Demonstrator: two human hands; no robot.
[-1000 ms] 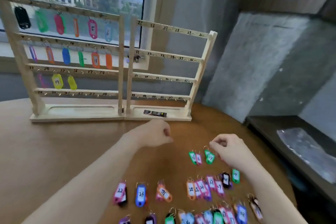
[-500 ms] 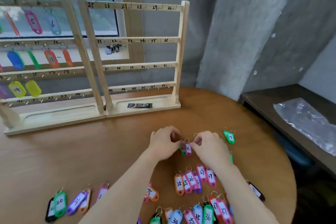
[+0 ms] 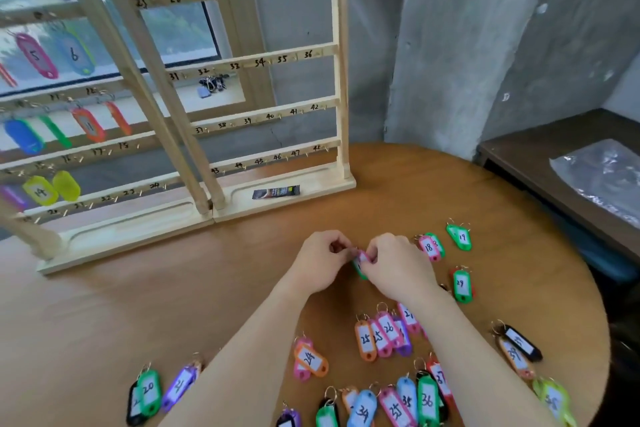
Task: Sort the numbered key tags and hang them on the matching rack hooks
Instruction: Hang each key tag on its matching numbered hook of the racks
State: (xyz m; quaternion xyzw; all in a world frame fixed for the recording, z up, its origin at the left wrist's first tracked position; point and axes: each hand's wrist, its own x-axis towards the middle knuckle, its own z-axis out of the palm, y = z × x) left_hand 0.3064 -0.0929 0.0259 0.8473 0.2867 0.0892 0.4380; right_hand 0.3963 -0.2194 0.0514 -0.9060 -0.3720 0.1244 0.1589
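Left hand [image 3: 320, 262] and right hand [image 3: 398, 265] together pinch a pink-and-green tag pair [image 3: 361, 262], number hidden; tags 18 [image 3: 429, 248] and 19 [image 3: 460, 236] lie just right.

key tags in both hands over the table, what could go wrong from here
1. The left hand and right hand pinch a pink and green pair of tags together; their numbers are hidden, so they might end up on the wrong hook.
2. If the pair drops, it could land among the loose tags, such as pink tag 18, and muddle the sorted groups.
3. Both forearms lie over the table near orange tag 24, so pulling back could sweep it aside.
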